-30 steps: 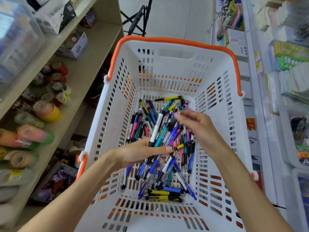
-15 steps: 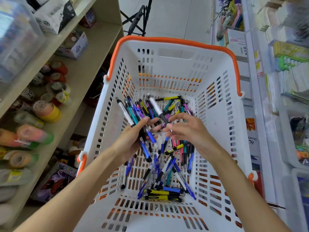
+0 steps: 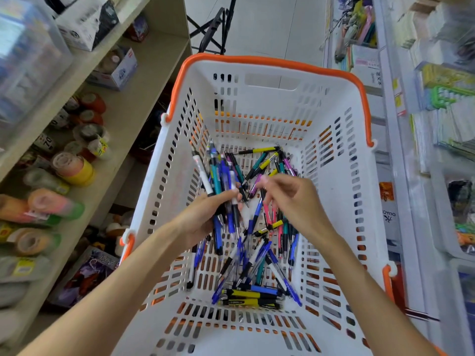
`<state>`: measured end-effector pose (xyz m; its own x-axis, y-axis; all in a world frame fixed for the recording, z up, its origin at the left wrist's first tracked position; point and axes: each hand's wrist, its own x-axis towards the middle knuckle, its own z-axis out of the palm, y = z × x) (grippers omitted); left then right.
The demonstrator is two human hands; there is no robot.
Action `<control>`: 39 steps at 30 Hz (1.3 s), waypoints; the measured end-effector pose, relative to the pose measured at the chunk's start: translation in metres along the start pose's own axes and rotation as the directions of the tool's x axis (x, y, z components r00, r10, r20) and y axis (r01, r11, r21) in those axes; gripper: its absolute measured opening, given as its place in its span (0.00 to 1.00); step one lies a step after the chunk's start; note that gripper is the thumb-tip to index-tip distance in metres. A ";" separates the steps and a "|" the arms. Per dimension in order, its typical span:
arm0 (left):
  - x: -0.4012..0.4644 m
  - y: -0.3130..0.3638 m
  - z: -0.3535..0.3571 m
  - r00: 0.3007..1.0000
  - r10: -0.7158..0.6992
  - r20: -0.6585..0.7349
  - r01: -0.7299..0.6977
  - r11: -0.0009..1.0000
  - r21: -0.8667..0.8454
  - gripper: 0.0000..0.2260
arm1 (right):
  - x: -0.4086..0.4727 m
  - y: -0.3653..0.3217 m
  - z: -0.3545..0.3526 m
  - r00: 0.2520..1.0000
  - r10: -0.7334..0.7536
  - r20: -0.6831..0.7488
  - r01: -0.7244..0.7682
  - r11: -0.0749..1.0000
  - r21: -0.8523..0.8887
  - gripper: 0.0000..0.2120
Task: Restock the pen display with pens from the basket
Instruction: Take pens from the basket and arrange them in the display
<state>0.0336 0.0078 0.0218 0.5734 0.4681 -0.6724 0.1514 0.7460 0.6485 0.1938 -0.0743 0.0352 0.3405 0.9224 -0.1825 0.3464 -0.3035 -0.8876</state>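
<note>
A white slotted basket with orange handles stands below me, its floor covered with several loose pens in blue, teal, pink, purple and yellow. My left hand grips a bundle of pens, mostly blue, teal and white, standing upright above the pile. My right hand hovers just to the right of the bundle with its fingers curled, the fingertips at a purple pen. Whether it pinches that pen is unclear. The pen display is out of view.
A beige shelf unit on the left carries tape rolls and small boxes. White racks of stationery line the right side. A black folding stand sits on the tiled floor beyond the basket.
My left hand lifted a handful of pens out of the pile and turned it upright at the basket's left. My right hand drew back slightly from the bundle.
</note>
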 end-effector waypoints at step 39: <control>0.005 -0.004 0.002 0.997 -0.080 0.025 0.081 0.860 -0.504 0.07 | -0.011 -0.001 0.011 0.596 0.439 0.673 -0.640 0.766 0.068 0.12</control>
<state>0.0375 0.0060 0.0171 0.5791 0.3954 -0.7130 -0.2290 0.9182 0.3232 0.1795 -0.0816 0.0336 -0.2331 0.5773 -0.7825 -0.0118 -0.8063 -0.5914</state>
